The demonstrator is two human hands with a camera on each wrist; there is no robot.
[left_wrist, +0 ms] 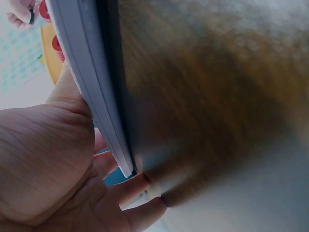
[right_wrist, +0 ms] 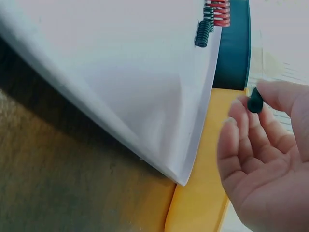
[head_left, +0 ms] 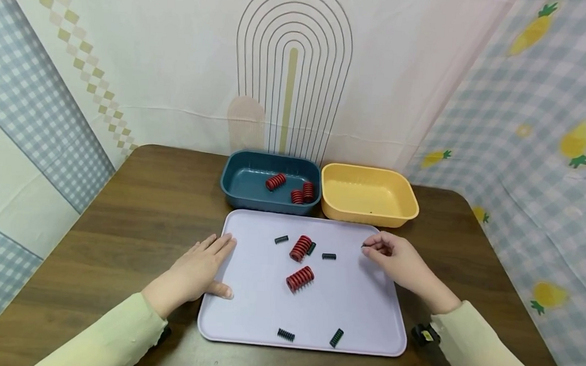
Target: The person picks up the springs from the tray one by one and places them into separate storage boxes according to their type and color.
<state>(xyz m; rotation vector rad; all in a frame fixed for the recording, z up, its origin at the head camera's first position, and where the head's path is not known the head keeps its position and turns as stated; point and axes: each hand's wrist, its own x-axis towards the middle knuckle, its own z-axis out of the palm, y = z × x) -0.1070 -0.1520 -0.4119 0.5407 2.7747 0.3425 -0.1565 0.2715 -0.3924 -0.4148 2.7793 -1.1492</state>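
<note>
Patterned cloth (head_left: 180,58) hangs behind and beside a brown wooden table (head_left: 83,261); at its far side stand a blue bin (head_left: 246,189) and, just to its right, a yellow bin (head_left: 363,194); three red springs (head_left: 275,181) lie in the blue one. Nearer the person is a pale lilac tray (head_left: 253,307); on it lie two more red springs, one behind the other around the middle, and five small green springs (head_left: 329,256); one of these is close against the rear red spring, though whether they touch I cannot tell; two others lie by the near rim. Left hand (head_left: 196,271) rests at the tray's left rim, its fingers extended and a little apart, the thumb spread away from them; it has hold of no spring. Right hand (head_left: 399,264) is above the tray's right side, thumb and forefinger pinched together on a small green piece (right_wrist: 255,102), seen nearly end-on in the right wrist view; its other fingers are loosely bent; both forearms wear light green sleeves (head_left: 114,333).
</note>
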